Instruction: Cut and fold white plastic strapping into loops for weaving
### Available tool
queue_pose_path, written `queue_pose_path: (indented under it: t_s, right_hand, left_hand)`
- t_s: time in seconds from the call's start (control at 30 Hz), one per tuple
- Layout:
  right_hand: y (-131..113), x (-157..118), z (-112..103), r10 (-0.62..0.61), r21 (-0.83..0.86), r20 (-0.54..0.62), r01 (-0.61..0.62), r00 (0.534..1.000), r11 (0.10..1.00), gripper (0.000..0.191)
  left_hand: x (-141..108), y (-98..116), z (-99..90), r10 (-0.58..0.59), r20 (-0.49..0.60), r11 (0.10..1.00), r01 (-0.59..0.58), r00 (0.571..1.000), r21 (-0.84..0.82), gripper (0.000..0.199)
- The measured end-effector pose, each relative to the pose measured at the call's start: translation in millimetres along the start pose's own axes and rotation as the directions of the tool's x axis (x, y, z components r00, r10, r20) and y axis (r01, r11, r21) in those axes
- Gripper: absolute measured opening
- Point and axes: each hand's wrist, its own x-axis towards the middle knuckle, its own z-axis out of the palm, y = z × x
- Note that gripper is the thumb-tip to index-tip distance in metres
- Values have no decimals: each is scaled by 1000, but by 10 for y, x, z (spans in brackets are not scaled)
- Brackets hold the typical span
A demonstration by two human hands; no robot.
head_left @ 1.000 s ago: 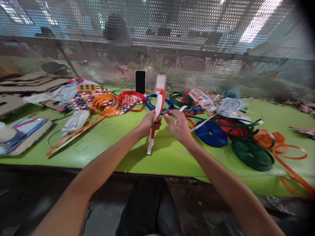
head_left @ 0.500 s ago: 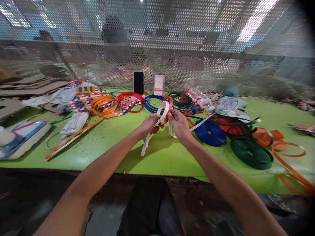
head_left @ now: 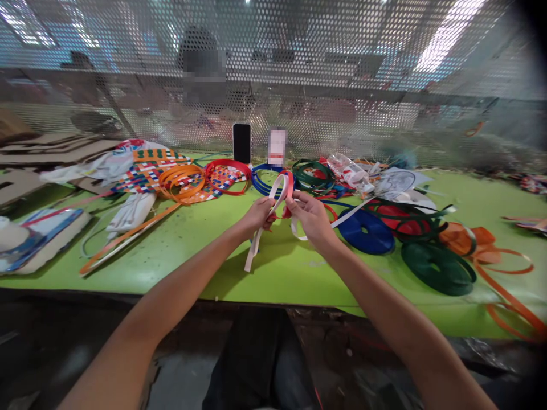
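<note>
Left hand [head_left: 258, 214], right hand [head_left: 311, 216] — each grip closed on a looped strip [head_left: 253, 249].

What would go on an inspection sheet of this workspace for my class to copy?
Surface: green tabletop, crowded along the back.
Job's things: white strip and red strip, bent upward together.
Clutter: orange coil and woven piece, left; blue roll and green roll, right.
Hands: left hand grips the white strip; right hand pinches the red one.
Cables: pale cord-like loop at left; cannot tell if it is a cable.
Surroundings: perforated screen behind; phone standing upright before it.
</note>
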Motion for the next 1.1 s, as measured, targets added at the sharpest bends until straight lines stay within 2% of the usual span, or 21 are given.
queue_pose_path:
  t_s: [0.17,0.33,0.4,0.47,0.6,0.63,0.67,0.7,0.77,0.8,0.83,0.9,1.0,1.03,1.1]
  right_hand:
    - [30,4,-13,106,62,37,-108,994,992,53]
    - [14,-2,-22,162,101,56,-167,985,981,52]
    - [-23,-21,-5,177,135,68,-185,982,973,51]
    - [-61,-43,17,183,169,88,-196,979,966,49]
    - [-96,-61,16,169,147,166,-194,972,970,46]
    - [-95,-57,1,173,124,190,-199,966,972,46]
    - [-93,-52,-18,180,100,214,-205,960,974,47]
    - [-89,-45,-40,191,73,240,-214,952,974,48]
    - [-89,-37,-87,218,4,305,-230,927,973,50]
    - [-95,-38,-110,234,-40,346,-235,909,971,51]
    - [-105,-42,-132,254,-88,390,-239,885,967,51]
    - [-142,-58,-179,313,-188,484,-253,817,949,51]
    - [-218,-68,-272,407,-327,564,-258,718,909,49]
    - [-242,-58,-309,418,-358,566,-244,711,901,49]
    - [-281,-11,-377,390,-401,543,-178,744,899,49]
  left_hand:
    - [-10,-45,-5,0,120,998,-7,993,60,37]
    - [90,-192,8,5,153,997,-16,988,73,43]
    - [146,-234,6,41,118,996,-49,992,69,40]
    - [190,-226,-3,117,39,989,-120,992,90,33]
    - [243,-56,-135,229,-151,965,-203,962,168,27]
    - [250,8,-211,291,-234,947,-244,928,210,29]
    - [254,74,-306,388,-313,910,-307,867,280,31]
    - [252,141,-417,514,-385,844,-371,767,387,32]
    - [233,265,-665,721,-398,664,-403,568,630,29]
    - [217,319,-792,781,-376,583,-369,498,723,26]
    - [201,368,-913,822,-351,516,-327,448,791,26]
    - [171,446,-1130,873,-318,423,-253,369,870,29]
    - [151,521,-1377,900,-326,391,-203,290,898,32]
    - [149,537,-1436,901,-337,396,-199,272,897,32]
    - [154,554,-1511,900,-356,406,-191,251,893,31]
